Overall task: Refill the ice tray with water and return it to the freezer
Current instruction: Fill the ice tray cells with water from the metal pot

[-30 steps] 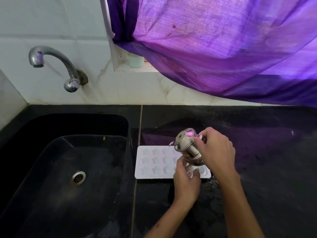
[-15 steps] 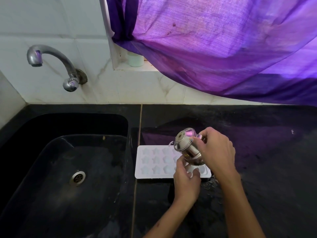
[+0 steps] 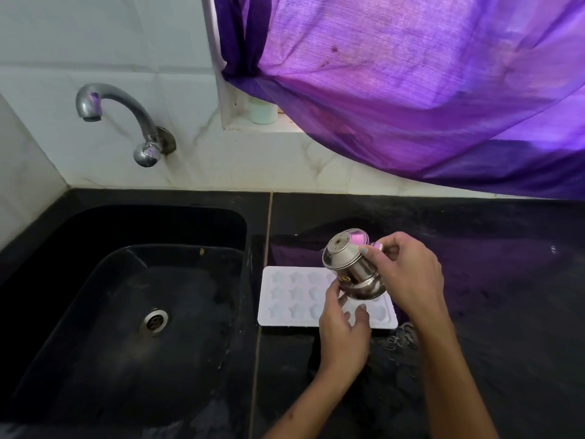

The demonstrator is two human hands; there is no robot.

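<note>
A white ice tray (image 3: 285, 296) with star-shaped cavities lies flat on the black counter, just right of the sink. A small lidded steel jug (image 3: 348, 267) hangs tilted over the tray's right half, its lid toward the left. My right hand (image 3: 411, 274) grips the jug from the right side, at its handle. My left hand (image 3: 343, 327) reaches up from below, thumb and forefinger touching the jug's underside and the other fingers resting over the tray's near edge. The tray's right cavities are hidden by the jug and hands.
The black sink (image 3: 126, 312) with its drain (image 3: 155, 320) fills the left. A steel tap (image 3: 120, 118) sticks out of the tiled wall. A purple curtain (image 3: 411, 90) hangs over the window ledge, where a pale cup (image 3: 262, 112) stands. Water is spilled on the counter (image 3: 402, 339).
</note>
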